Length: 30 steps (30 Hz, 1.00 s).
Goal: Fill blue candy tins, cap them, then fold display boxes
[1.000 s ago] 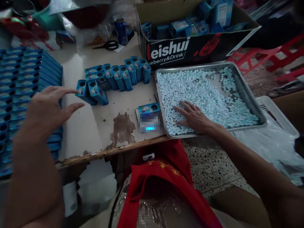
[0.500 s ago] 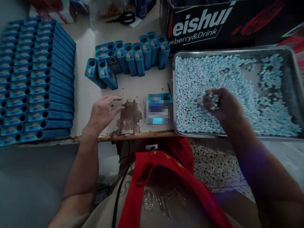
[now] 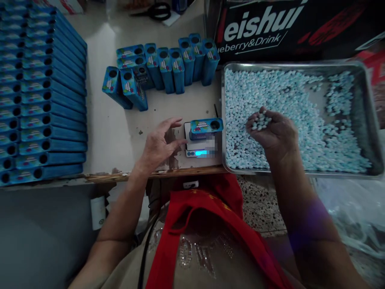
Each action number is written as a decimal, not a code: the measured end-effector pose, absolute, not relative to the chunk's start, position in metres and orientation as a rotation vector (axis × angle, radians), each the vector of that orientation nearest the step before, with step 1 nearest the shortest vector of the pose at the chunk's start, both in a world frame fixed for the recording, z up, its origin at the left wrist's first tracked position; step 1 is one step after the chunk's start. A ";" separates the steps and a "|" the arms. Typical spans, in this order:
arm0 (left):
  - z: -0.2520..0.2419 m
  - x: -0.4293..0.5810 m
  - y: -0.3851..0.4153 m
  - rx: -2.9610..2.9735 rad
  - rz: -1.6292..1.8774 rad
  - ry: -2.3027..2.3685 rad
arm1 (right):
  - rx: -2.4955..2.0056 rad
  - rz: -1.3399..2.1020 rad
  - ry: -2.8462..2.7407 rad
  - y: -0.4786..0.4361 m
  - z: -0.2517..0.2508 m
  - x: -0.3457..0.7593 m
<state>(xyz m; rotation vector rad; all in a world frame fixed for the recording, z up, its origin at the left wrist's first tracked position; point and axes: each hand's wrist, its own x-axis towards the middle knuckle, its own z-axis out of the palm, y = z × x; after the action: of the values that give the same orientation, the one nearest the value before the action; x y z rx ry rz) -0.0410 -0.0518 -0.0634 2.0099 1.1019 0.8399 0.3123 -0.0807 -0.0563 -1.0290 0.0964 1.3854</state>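
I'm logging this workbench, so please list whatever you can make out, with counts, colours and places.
Table: one, off-white, worn, centre
Stacked containers: many, blue, table's left
Grouped containers: ten, blue, mid-table
Scale: one, pale, cyan display, front edge
Single container: one, blue, on scale
Tray: one, silver, right
Pellets: uncountable, pale blue and white, in tray
Carton: one, black, behind tray
Scissors: one pair, black, table's back
Paper: one, white, by scissors
Plastic: count unclear, clear, lower right
Apron: one, red, bottom centre
Left grip: one, bare, open, beside scale
Right grip: one, bare, cupping pellets over tray
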 end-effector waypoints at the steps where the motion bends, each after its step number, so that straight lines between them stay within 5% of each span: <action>1: -0.065 -0.038 -0.054 1.997 0.860 1.083 | -1.045 1.382 0.111 -0.081 -0.058 0.311; 9: -0.071 0.002 -0.051 1.950 0.934 1.022 | -0.975 1.582 -0.195 -0.086 -0.065 0.317; 30: -0.005 0.078 -0.052 2.160 1.013 0.994 | -0.861 0.997 -0.704 -0.061 -0.008 0.274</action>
<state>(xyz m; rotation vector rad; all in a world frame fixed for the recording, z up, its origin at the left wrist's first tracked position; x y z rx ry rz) 0.0783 -0.0523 -0.0049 2.1596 0.9937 1.0132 0.2737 -0.0615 -0.0077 -0.8607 -0.7041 0.9967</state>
